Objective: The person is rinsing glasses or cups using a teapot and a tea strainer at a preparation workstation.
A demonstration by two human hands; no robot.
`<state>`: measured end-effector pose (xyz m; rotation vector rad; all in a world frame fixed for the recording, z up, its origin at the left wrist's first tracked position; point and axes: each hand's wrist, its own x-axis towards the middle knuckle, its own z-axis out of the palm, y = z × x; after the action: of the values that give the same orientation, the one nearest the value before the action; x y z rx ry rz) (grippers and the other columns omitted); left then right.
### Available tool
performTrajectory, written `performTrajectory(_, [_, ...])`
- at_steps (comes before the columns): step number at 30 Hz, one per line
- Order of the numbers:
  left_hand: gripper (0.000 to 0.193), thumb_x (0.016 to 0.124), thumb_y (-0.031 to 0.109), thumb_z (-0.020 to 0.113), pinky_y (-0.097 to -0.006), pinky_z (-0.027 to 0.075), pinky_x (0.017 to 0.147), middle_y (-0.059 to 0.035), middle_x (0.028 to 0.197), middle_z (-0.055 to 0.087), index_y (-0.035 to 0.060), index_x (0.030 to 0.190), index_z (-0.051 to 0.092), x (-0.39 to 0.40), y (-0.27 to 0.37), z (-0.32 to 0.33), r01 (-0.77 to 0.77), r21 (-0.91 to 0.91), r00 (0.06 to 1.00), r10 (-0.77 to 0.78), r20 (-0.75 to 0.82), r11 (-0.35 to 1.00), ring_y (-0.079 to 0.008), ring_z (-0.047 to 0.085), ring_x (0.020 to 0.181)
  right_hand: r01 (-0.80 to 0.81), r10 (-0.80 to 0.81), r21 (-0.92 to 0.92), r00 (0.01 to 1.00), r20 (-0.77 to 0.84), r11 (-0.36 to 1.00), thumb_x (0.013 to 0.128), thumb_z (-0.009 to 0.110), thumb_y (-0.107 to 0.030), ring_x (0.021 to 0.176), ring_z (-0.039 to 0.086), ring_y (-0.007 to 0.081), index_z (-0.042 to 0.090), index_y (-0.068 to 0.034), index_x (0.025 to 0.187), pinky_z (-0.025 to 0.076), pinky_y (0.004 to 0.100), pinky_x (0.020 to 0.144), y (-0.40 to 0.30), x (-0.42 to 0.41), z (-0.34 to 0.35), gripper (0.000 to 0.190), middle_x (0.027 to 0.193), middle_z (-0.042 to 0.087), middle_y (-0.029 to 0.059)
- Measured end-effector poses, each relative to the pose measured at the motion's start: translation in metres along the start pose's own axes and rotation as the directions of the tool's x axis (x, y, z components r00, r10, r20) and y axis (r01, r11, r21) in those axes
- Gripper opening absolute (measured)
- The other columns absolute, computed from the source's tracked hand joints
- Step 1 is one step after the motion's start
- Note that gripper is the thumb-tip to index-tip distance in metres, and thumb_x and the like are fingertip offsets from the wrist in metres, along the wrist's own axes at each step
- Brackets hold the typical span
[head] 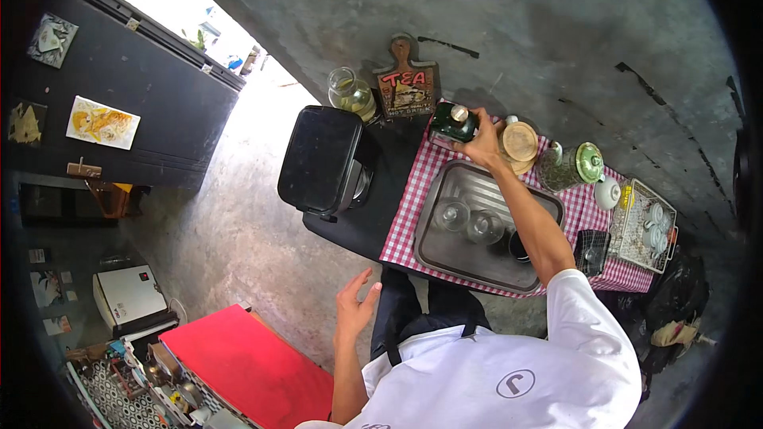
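Note:
My right hand (481,142) is wrapped around a dark green bottle (446,126) with a pale cap, at the back left corner of a red-and-white checked cloth (402,223). Below that arm lies a metal tray (426,244) holding two clear glasses (486,227) and a dark cup (520,246), partly covered by the forearm. Just right of the hand is a jar or mug with a round wooden lid (520,142). My left hand (356,304) hangs in the air before the table's front edge, fingers apart, holding nothing.
Left of the cloth stand a black lidded bin (322,158), a glass carafe (353,95) and a tea sign (408,86). Rightward are a green-lidded glass jar (566,167), a white round pot (607,192) and a wire basket (641,226) with cups. A red board (250,363) lies lower left.

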<state>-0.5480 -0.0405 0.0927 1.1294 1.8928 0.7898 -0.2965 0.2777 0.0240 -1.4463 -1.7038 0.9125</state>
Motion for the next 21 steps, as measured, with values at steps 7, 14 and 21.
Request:
performTrajectory(7, [0.038,0.083,0.022,0.068,-0.0334,0.048,0.086,-0.0186,0.109,0.064,0.0002,0.114,0.062,0.036,-0.022,-0.033,-0.088,0.055,0.978,0.076,0.197,0.995,-0.0284,0.063,0.098,-0.088,0.089,0.039,0.996,-0.009,0.995,0.052,0.08,-0.008,0.098,0.054,0.0218,0.047,-0.003,0.11,0.042,0.0328,0.092,0.016,0.005,0.033,0.067,0.101,0.058,0.0108])
performTrajectory(14, [0.038,0.084,0.021,0.067,-0.034,0.047,0.086,-0.0163,0.109,0.065,0.0004,0.115,0.061,0.08,-0.04,-0.077,-0.05,-0.03,0.977,0.056,0.207,0.998,-0.0259,0.063,0.098,-0.028,0.025,0.034,0.997,0.07,0.999,0.05,0.077,-0.008,0.095,0.056,0.022,0.048,-0.006,0.113,0.044,0.0332,0.088,0.015,0.015,0.035,0.069,0.1,0.059,0.0099])
performTrajectory(21, [0.039,0.084,0.022,0.068,-0.0334,0.048,0.085,-0.0165,0.108,0.065,0.0001,0.115,0.061,0.107,-0.043,-0.083,-0.172,0.023,0.924,0.153,0.35,0.985,-0.0256,0.063,0.097,-0.115,0.126,-0.088,0.982,0.139,0.989,0.055,0.08,-0.018,0.103,0.059,0.0283,0.045,-0.008,0.121,0.045,0.037,0.092,0.028,0.015,0.025,0.075,0.109,0.061,0.0142])
